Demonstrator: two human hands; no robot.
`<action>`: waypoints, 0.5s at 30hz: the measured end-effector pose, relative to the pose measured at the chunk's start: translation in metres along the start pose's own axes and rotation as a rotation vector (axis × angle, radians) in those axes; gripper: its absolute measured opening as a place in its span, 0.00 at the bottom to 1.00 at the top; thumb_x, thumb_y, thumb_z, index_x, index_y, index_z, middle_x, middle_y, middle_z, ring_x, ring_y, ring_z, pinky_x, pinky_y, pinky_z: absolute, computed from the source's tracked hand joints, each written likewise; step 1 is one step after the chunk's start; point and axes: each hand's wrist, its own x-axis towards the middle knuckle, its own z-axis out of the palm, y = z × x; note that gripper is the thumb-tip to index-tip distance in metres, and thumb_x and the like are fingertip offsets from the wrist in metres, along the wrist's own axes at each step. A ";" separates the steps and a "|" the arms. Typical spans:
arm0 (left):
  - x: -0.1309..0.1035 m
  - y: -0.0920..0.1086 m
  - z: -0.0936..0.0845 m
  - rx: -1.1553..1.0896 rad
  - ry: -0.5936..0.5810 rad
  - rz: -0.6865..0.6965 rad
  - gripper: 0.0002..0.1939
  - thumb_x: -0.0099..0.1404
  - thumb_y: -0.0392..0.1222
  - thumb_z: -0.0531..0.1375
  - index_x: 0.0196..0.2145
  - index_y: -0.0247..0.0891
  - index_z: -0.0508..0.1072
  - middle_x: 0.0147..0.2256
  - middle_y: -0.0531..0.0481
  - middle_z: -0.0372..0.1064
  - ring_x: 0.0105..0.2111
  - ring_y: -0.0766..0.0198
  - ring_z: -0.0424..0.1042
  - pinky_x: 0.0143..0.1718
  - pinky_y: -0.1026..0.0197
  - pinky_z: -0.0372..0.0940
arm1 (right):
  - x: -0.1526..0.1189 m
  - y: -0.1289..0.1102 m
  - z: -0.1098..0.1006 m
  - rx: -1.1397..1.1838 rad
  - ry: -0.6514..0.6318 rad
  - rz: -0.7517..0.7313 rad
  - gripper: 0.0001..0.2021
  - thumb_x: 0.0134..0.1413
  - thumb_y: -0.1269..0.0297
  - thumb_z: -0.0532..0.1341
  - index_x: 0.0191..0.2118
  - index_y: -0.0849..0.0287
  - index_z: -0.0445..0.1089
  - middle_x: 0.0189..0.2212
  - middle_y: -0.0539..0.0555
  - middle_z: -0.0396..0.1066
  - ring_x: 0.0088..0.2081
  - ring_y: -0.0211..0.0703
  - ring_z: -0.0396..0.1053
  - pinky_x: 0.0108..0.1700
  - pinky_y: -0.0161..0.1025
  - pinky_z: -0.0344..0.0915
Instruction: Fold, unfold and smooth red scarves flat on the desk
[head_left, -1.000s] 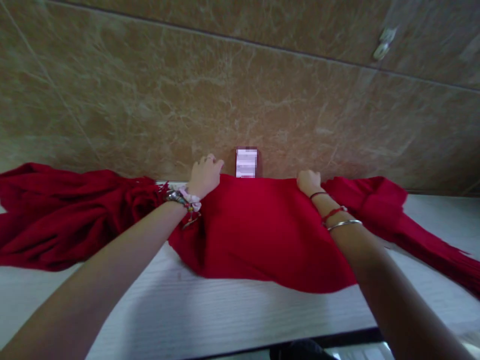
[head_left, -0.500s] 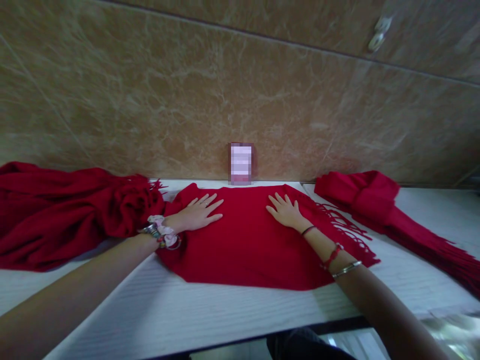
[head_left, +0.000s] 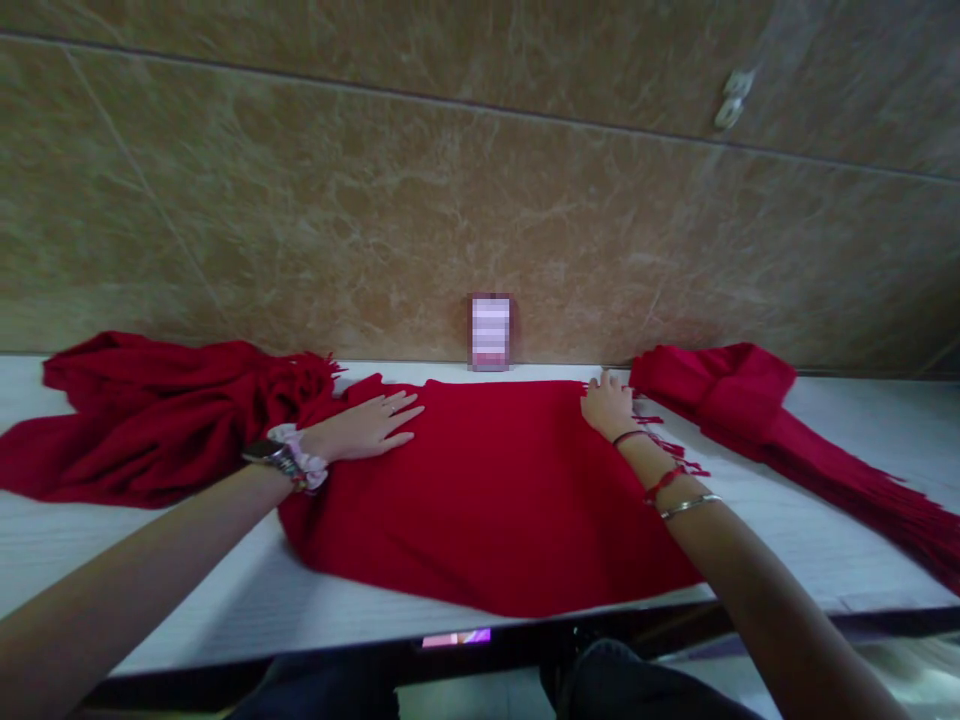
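A red fringed scarf [head_left: 502,490] lies spread on the white table in front of me. My left hand [head_left: 367,425] rests flat on its far left part, fingers stretched out. At the far right corner, my right hand [head_left: 609,405] has its fingers curled onto the scarf's edge beside the fringe; the fingertips are partly hidden. A crumpled heap of the same red cloth [head_left: 172,420] adjoins the scarf on the left, and whether the two are one piece I cannot tell.
To the right, a folded red scarf [head_left: 735,395] trails its fringe towards the near edge. Between cloth and wall stands a small blurred card or box [head_left: 490,335]. The tiled wall [head_left: 375,220] bounds the white table [head_left: 855,420] at the back, with a pale fitting [head_left: 733,98] higher up.
My right hand has moved right to the scarf's corner and its flat fingers have curled. My left hand has slid slightly left. The scarf's near edge now reaches closer to me.
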 end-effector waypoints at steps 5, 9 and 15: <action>0.036 0.028 -0.009 -0.045 0.093 -0.047 0.29 0.68 0.54 0.42 0.61 0.39 0.53 0.63 0.43 0.41 0.63 0.56 0.41 0.60 0.51 0.42 | 0.001 -0.035 -0.005 0.088 0.008 -0.350 0.25 0.61 0.55 0.45 0.60 0.60 0.55 0.61 0.63 0.50 0.60 0.55 0.49 0.54 0.54 0.53; 0.052 0.036 0.006 -0.135 0.052 -0.180 0.29 0.68 0.55 0.40 0.62 0.43 0.50 0.64 0.45 0.40 0.63 0.54 0.39 0.60 0.45 0.40 | 0.003 -0.042 0.013 0.162 -0.208 -0.363 0.27 0.62 0.51 0.40 0.63 0.53 0.47 0.64 0.56 0.45 0.63 0.54 0.42 0.57 0.60 0.46; 0.058 0.028 0.016 -0.186 0.028 -0.227 0.31 0.66 0.59 0.41 0.63 0.50 0.46 0.64 0.51 0.38 0.63 0.49 0.37 0.59 0.39 0.37 | 0.006 -0.020 0.026 0.097 -0.167 -0.265 0.26 0.62 0.53 0.40 0.64 0.54 0.47 0.64 0.56 0.45 0.63 0.55 0.44 0.58 0.58 0.47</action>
